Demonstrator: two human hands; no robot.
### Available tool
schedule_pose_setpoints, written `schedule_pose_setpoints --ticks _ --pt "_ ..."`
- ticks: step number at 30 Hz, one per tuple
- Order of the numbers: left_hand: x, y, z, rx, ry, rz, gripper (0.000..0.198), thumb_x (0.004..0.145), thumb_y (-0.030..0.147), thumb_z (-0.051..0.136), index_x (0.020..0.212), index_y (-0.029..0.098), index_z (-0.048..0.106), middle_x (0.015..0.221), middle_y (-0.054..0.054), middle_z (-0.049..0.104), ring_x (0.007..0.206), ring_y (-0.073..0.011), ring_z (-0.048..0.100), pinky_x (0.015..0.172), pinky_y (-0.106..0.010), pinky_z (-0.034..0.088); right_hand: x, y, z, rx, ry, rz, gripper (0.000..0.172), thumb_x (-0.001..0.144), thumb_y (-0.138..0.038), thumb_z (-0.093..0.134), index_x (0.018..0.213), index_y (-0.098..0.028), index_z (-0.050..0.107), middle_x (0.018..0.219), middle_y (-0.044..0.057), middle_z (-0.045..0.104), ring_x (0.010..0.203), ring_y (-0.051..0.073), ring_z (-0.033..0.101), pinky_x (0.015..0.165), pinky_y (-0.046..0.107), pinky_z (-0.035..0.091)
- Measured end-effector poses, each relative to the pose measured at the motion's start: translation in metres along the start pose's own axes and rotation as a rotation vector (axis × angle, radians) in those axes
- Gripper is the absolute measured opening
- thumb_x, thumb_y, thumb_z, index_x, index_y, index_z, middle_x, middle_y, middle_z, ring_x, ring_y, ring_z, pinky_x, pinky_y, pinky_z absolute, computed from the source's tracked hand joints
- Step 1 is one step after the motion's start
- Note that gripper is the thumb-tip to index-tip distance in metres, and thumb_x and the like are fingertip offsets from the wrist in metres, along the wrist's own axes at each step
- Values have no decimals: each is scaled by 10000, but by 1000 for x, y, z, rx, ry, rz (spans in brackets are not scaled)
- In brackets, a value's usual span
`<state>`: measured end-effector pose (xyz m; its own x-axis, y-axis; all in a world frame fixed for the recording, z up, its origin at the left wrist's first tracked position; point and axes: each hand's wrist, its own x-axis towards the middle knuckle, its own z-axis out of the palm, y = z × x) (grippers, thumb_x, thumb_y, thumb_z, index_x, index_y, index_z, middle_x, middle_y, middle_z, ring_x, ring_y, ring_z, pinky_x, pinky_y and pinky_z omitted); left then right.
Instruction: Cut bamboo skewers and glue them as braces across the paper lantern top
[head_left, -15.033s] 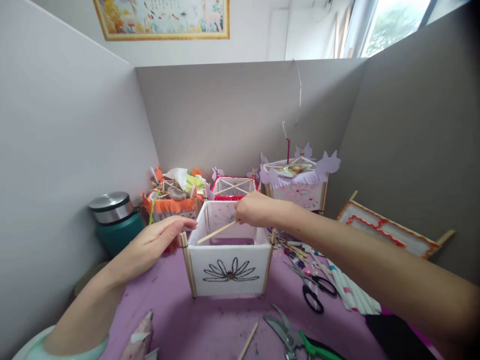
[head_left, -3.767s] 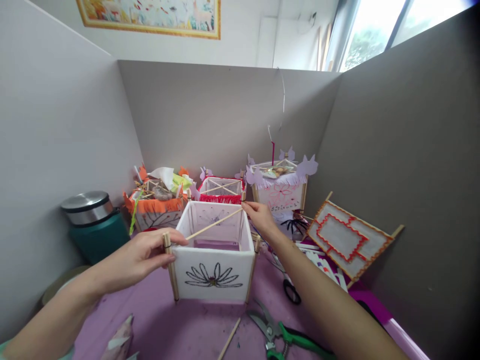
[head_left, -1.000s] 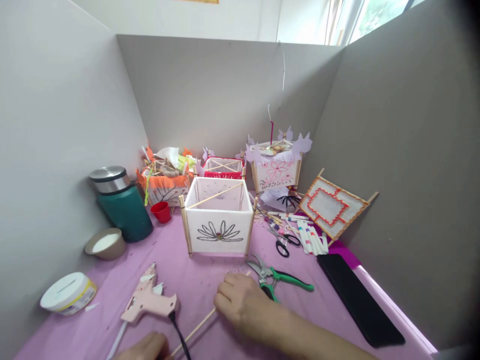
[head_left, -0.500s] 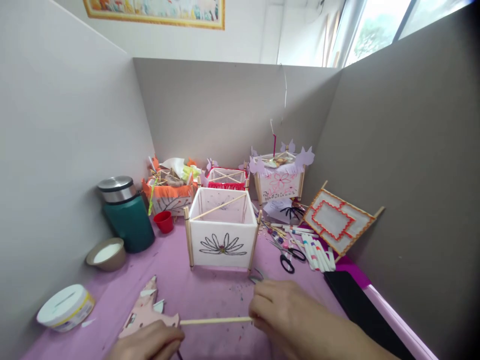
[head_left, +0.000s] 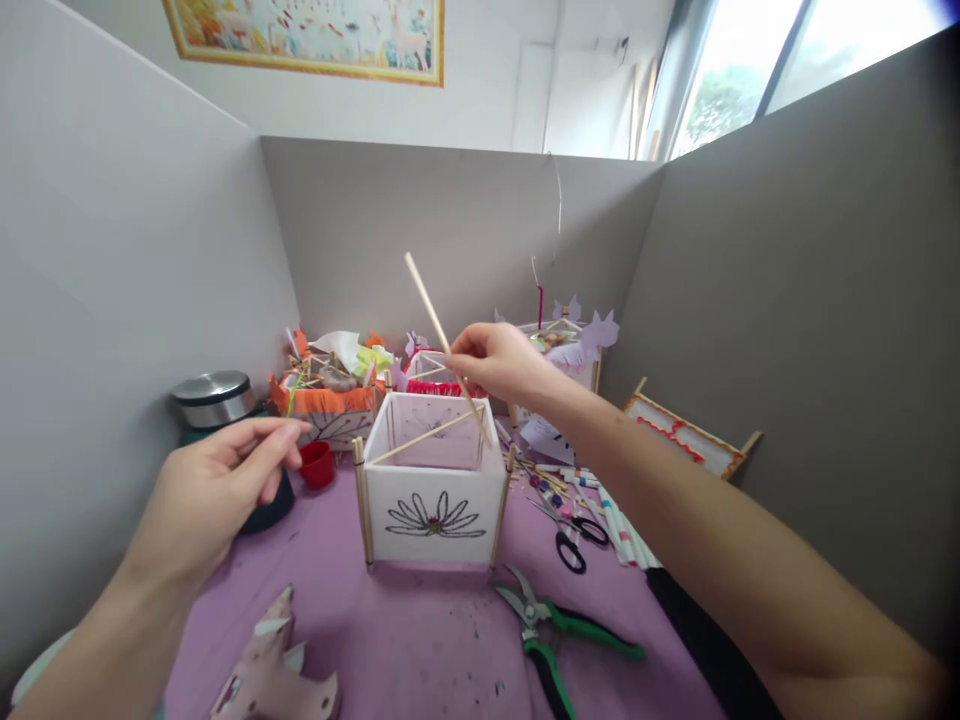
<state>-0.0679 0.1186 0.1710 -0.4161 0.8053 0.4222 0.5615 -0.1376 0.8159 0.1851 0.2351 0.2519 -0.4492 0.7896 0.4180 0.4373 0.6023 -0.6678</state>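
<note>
My right hand [head_left: 499, 365] pinches a thin wooden stick [head_left: 427, 300], which slants above the far right part of a white box-shaped frame [head_left: 435, 540]. The frame has wooden corner posts, a black flower drawn on its front, and another stick [head_left: 427, 435] lying diagonally across its open top. Left of the frame, my left hand [head_left: 214, 490] is raised, thumb and fingers pressed together; whatever they may hold does not show. Green-handled pruning shears [head_left: 532, 615] lie with blades apart at the frame's front right. Pinkish cut paper [head_left: 281, 670] lies at the front left.
Behind stand decorated frames with orange [head_left: 330, 402], red [head_left: 435, 388] and lilac trim [head_left: 592, 340]. A red cup [head_left: 316, 465] and a steel-lidded flask [head_left: 214, 395] are at left. Scissors [head_left: 570, 545], markers [head_left: 622, 535] and a leaning panel [head_left: 679, 440] are at right. Grey partitions [head_left: 450, 240] enclose the table.
My right hand has lifted the stick from the table's front up over the white frame, uncovering the shears. My left hand has risen away from the pink paper. The view has tilted slightly upward.
</note>
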Motion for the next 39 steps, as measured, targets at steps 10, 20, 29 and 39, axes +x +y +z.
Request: schedule_pose_setpoints --ticks 10,20,29,39 --pt "71 -10 47 -228 -271 -118 329 760 365 663 965 112 618 688 22 586 478 -40 411 389 -157 260 19 35 32 -146 -273 165 95 650 -134 564 569 -180 549 508 3 573 443 126 557 384 229 443" --pt "102 -26 82 -310 -354 -247 353 675 272 740 975 133 617 670 3 618 446 -68 489 375 -184 303 21 42 44 -206 -383 195 161 669 -115 546 520 -177 549 473 5 554 415 145 566 396 263 466" --pt "107 -25 96 -385 -392 -323 177 731 154 642 906 130 627 608 32 561 434 -63 473 391 -198 292 25 44 48 -317 -516 206 85 718 -156 563 673 -135 632 562 19 601 485 142 611 419 231 495" --pt "121 -30 106 -300 -388 -322 147 788 195 645 918 128 633 516 67 504 404 -65 433 387 -193 281 22 33 51 -357 -545 258 87 738 -148 570 706 -112 642 603 37 628 506 142 621 443 230 510"
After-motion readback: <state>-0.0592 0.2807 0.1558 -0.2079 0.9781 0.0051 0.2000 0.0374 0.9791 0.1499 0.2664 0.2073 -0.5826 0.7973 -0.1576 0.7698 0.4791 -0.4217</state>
